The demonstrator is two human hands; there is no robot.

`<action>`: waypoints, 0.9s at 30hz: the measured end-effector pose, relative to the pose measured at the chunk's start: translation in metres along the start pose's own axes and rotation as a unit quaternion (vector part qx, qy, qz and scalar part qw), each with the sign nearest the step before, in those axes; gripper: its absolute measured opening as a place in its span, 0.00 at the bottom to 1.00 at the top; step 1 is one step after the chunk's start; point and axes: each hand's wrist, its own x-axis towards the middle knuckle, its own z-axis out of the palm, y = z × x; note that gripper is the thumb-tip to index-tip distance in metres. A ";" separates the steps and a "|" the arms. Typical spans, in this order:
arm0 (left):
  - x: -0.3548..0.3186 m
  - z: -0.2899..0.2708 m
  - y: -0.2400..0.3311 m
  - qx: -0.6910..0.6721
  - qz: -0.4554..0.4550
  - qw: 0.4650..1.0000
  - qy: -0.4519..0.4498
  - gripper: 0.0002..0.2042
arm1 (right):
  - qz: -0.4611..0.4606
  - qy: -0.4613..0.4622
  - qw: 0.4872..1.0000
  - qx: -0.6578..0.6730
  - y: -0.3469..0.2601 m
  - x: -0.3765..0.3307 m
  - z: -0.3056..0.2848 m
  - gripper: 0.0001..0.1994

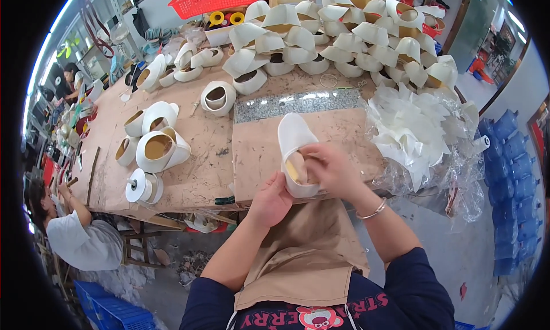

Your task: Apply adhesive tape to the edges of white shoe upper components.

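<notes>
One shoe point(293, 132) near table edge point(243, 203)

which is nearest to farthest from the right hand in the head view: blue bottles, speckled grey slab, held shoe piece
1. held shoe piece, at the right hand
2. speckled grey slab, ahead of it
3. blue bottles, far right

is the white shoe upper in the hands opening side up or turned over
Opening side up: the white shoe upper shows its partly yellow inside, the right hand at its opening.
</notes>
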 end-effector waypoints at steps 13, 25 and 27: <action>0.010 0.044 0.055 0.785 0.115 0.607 0.040 0.24 | -0.112 -0.171 0.917 -0.341 -0.019 0.048 0.013 0.11; 0.013 -0.020 0.064 0.704 0.087 0.702 0.069 0.07 | 0.086 -0.056 0.994 0.047 0.058 0.025 -0.034 0.03; 0.012 -0.025 0.059 0.694 0.089 0.706 0.109 0.08 | 0.139 -0.033 0.985 0.094 0.067 0.021 -0.026 0.08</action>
